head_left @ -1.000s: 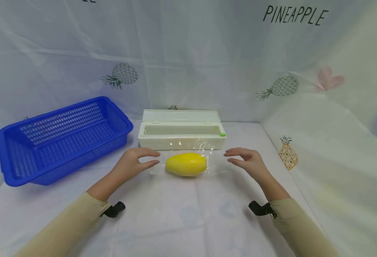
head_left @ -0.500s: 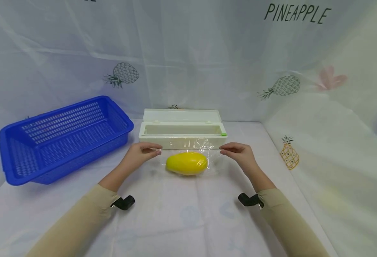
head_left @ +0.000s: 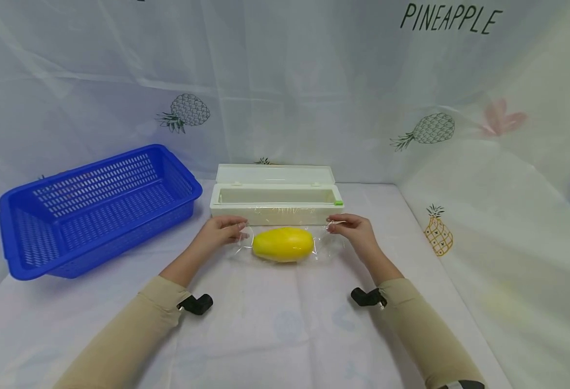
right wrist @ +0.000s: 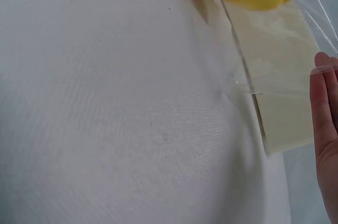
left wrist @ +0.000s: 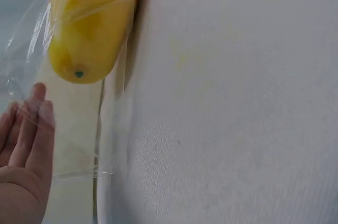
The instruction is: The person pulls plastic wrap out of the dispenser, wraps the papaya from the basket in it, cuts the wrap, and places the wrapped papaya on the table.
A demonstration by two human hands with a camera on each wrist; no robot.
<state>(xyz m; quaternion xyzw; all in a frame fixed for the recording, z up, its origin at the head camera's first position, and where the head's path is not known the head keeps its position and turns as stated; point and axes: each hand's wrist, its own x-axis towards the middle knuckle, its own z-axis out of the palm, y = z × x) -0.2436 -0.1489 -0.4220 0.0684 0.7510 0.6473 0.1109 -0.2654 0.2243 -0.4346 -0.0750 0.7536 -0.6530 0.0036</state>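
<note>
Hands (head_left: 216, 232) closer together, yellow fruit (head_left: 283, 244) between them

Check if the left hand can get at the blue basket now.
Probably yes: nothing visible stands between the left hand and the blue basket just to its left, but that hand would first have to leave the clear film.

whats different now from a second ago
The left hand moved right and the right hand moved left, toward each other. Each has taken hold of the clear film. The yellow fruit shifted slightly, forward or up; I cannot tell which. The blue basket and open white box stayed put.
</note>
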